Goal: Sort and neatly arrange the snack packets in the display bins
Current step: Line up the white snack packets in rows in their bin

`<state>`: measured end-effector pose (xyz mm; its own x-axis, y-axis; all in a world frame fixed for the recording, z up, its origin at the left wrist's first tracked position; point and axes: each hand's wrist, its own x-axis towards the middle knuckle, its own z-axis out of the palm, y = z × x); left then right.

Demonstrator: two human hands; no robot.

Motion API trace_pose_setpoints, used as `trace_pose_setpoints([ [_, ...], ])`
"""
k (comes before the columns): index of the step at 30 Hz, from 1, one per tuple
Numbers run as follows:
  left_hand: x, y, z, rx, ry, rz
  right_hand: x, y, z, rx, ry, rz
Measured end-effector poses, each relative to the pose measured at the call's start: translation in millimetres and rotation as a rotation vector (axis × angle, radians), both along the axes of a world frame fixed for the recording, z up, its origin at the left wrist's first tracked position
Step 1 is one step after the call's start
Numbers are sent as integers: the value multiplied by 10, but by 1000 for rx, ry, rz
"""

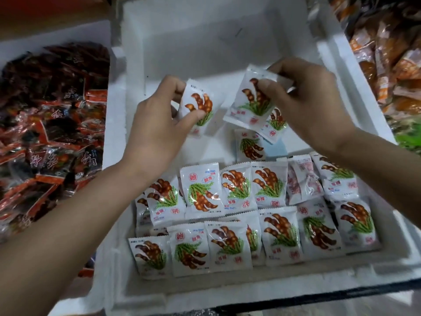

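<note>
While left hand (pixel 157 128) pinches one packet (pixel 198 101), right hand (pixel 312 103) pinches another packet (pixel 247 103), both upside-down.

bare left hand (pixel 157 126) and right hand (pixel 312 103), forearms uncovered.

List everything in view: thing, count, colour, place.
foam bin: one, white, centre.
rowed packets: over a dozen, white with brown pods and green leaves, two rows at the bin's near end.
loose packets: two, same print, mid-bin beyond the rows.
left-held packet: one, same print, above the bin.
right-held packet: one, same print, beside it.
dark packets: many, red and black, heaped at left.
orange packets: many, orange, heaped at far right.
left hand: pinches its packet.
right hand: pinches its packet.
</note>
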<state>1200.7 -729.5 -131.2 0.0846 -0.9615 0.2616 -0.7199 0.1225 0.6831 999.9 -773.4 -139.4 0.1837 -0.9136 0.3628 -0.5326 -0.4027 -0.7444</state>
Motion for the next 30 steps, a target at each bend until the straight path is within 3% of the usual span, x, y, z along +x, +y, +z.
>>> trace_pose_setpoints([
  [4,-224,278,113,-20,120,-26,-282,336,18,134,-76,95],
  [12,-455,669,83,6,221,-88,-469,936,-323,428,303,353],
  [23,-501,948,37,63,142,-97,-294,1117,-478,404,358,385],
  [27,-532,997,-21,125,213,-59,-317,1123,-493,364,380,397],
  [30,-565,1037,-68,259,349,-32,-347,1138,-491,187,401,348],
])
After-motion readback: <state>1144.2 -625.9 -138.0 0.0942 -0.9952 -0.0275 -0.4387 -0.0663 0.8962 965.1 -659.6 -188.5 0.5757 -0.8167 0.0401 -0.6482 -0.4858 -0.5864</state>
